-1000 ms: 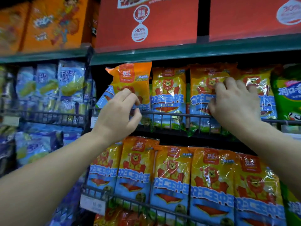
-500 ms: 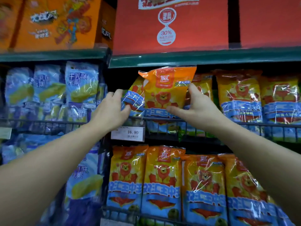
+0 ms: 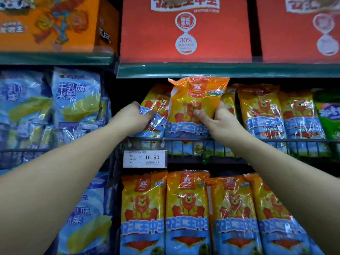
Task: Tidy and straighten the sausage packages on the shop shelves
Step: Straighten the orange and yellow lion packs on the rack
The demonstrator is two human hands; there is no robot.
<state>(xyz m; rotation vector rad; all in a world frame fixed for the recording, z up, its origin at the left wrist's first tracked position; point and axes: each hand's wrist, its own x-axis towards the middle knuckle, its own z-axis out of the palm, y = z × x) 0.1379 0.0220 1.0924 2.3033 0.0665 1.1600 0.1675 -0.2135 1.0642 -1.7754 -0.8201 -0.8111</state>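
Orange-and-blue sausage packages with a lion picture fill two wire-fronted shelves. My right hand (image 3: 217,120) grips one upright package (image 3: 195,100) on the upper shelf, thumb across its front and fingers behind its right edge. My left hand (image 3: 134,116) grips the leaning package (image 3: 156,111) just left of it, at that package's left edge. Further packages (image 3: 261,111) stand in a row to the right. On the lower shelf stands another row of the same packages (image 3: 187,208).
A wire rail (image 3: 239,140) runs along the upper shelf front, with a price tag (image 3: 145,159) reading 16.90. Blue corn-flavour packages (image 3: 75,96) fill the left bay. Red boxes (image 3: 185,30) and an orange box (image 3: 49,23) sit on the top shelf. A green package (image 3: 329,116) is at far right.
My right hand moved from the packages further right to the upright front package and closed round it. My left hand shifted onto the leaning package beside it. The upright package now stands straighter.
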